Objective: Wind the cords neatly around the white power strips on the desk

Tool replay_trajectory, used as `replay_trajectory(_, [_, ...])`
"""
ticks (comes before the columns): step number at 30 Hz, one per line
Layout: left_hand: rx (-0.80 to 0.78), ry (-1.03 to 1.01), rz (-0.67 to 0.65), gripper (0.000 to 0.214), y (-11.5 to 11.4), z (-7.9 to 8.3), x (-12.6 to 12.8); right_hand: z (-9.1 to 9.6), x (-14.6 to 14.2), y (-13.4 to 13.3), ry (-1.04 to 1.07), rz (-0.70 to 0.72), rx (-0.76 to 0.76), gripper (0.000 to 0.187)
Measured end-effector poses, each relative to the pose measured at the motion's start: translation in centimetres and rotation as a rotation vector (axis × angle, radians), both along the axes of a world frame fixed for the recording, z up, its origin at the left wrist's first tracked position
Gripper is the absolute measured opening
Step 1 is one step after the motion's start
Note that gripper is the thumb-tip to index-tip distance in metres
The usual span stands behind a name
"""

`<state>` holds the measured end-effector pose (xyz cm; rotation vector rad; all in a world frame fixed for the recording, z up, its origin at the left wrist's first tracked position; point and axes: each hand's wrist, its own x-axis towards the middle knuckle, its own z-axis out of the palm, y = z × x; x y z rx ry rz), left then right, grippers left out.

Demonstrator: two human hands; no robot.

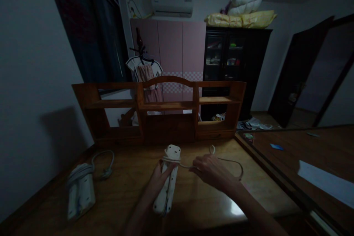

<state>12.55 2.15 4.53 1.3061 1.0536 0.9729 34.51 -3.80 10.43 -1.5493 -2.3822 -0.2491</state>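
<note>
"Two hands, both busy. Saw what in the left one?"

"Saw a white strip (169, 186) clasped in the left hand (159, 174), thumb across the front, fingers mostly hidden. Stretched lengthwise, one end beyond that hand, the other back toward the wrist. Could not tell whether resting on the desk (129, 177) or lifted just clear."

"And in the right hand (208, 169)?"

"Held the cord (186, 166), fingers closed narrowly around it. Ran nearly straight from strip to right hand, across the gap between both hands."

"Any wrapped around the strip?"

"Yes, a few turns, just beyond the left thumb. Could not count exactly."

"And past the right-hand grip?"

"Stood up in a small loop just beyond the knuckles, then curved out to the right of that hand and back toward the forearm. Lost sight of the end there."

"Noticed anything left of the left hand?"

"Spotted a second strip (83, 195), well apart, with a second cord (80, 172) bundled around its far end. Found a plug (106, 173) between that bundle and the left hand."

"And farther off?"

"Beyond both hands, noticed a shelf (167, 106). Well right of the right hand, made out a paper sheet (328, 181) and a blue card (276, 146) on a table (282, 164)."
</note>
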Motion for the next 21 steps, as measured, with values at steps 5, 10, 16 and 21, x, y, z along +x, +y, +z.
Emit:
replay_trajectory(5, [0.256, 0.068, -0.037, 0.059, 0.1, 0.5, 1.3, 1.3, -1.3, -1.7, -0.056, 0.017, 0.028, 0.019])
replay_trajectory(10, [0.264, 0.172, -0.051, 0.056, -0.3, 0.5, 2.1, 1.6, -0.7, -1.9, -0.002, 0.046, 0.048, 0.019])
replay_trajectory(16, [0.351, 0.267, -0.177, 0.056, -2.2, 1.3, 2.6, 2.1, -0.2, -0.8, 0.118, 0.114, -0.094, 0.013])
replay_trajectory(21, [0.320, 0.088, -0.282, 0.050, -3.8, 2.1, 3.9, 2.8, -1.1, -0.1, 0.037, 0.166, -0.093, 0.007])
